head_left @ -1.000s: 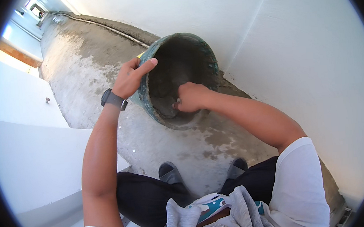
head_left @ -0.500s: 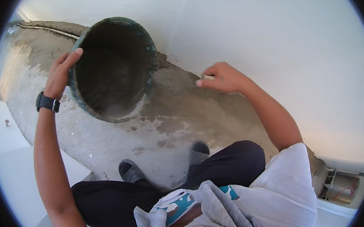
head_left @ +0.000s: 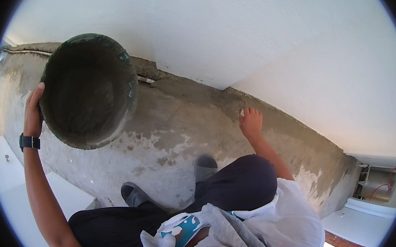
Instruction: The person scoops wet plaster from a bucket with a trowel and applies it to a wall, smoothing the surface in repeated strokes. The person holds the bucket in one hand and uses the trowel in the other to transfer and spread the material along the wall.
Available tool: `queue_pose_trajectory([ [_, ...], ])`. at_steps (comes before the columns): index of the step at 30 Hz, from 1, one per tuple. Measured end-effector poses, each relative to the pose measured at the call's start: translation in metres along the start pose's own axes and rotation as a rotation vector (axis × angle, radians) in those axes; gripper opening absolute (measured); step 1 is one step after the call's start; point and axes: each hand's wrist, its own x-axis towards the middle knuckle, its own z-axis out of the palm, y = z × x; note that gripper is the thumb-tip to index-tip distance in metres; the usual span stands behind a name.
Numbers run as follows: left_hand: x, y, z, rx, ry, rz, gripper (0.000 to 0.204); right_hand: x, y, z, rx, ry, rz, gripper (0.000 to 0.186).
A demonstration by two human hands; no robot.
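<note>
My left hand (head_left: 33,109), with a black watch on its wrist, grips the rim of a dark green-rimmed bucket (head_left: 132,89). The bucket is tilted with its mouth toward me, and a greyish cement residue coats its inside. Over to the right, my right hand (head_left: 251,121) is closed around a small tool with a pale handle (head_left: 241,113); its working end is hidden from me. This hand is low, over the damp grey mortar strip (head_left: 196,96) along the foot of the white wall.
The white wall (head_left: 192,36) rises beyond the strip and has a corner near my right hand. A pipe (head_left: 145,80) shows at its base beside the bucket. My sandalled feet (head_left: 136,194) stand on patchy concrete (head_left: 158,144). White blocks (head_left: 65,192) lie left; a metal cylinder (head_left: 377,185) stands right.
The bucket and my left hand have shifted left and slightly nearer. My right hand has dropped lower and nearer, toward the mortar, still holding the pale-handled tool. The view has moved right.
</note>
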Motion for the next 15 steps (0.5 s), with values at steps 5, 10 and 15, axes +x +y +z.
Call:
queue_pose_trajectory([
  [5,0.001,-0.003,-0.005,-0.044,0.036,-0.020,0.060,-0.019,0.000,0.010,0.062,0.082,0.120,0.028],
  [10,0.000,-0.003,-0.009,-0.067,-0.016,-0.013,0.058,-0.020,0.000,-0.011,0.198,0.037,0.285,0.031],
  [15,0.006,-0.009,-0.018,-0.058,-0.026,-0.039,0.056,-0.017,0.003,-0.032,0.389,-0.264,0.539,0.038],
])
